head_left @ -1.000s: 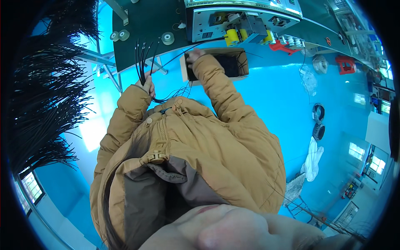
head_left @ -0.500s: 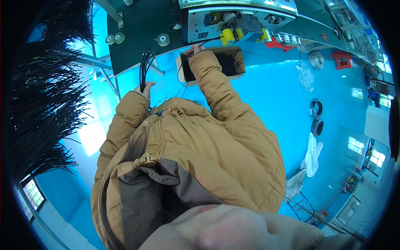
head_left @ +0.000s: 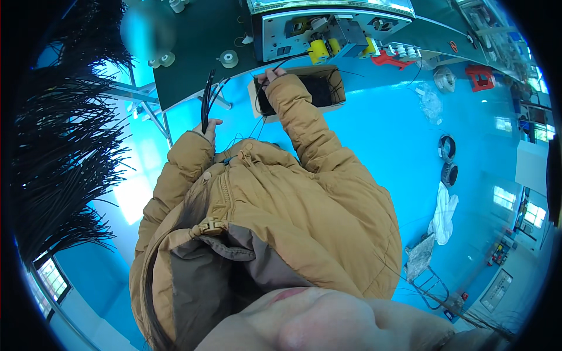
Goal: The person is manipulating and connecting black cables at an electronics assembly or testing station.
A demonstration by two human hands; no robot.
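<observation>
In my left hand [head_left: 210, 131] a small bundle of black wires [head_left: 207, 102] is held, its ends fanning upward past my fingers. My right hand [head_left: 271, 76] is raised over the left end of an open cardboard box [head_left: 336, 89], with its fingers closed around a thin black wire [head_left: 285, 60] that runs toward the machine. Yellow rollers [head_left: 319, 51] stick out from the front of that grey machine [head_left: 280, 36], just right of my right hand. Black wires also lie inside the box and trail over its rim.
A dense mass of black wires [head_left: 64, 146] hangs at the left. Spools [head_left: 228, 58] stand on the dark green table [head_left: 193, 64]. Red frames [head_left: 481, 78] and coils of wire [head_left: 445, 79] lie at the right, with a chair [head_left: 430, 281] at lower right.
Both hands stay near their earlier places; the fingers of my right hand have shifted slightly at the wire. A blurred pale-blue shape has appeared over the table at upper left.
</observation>
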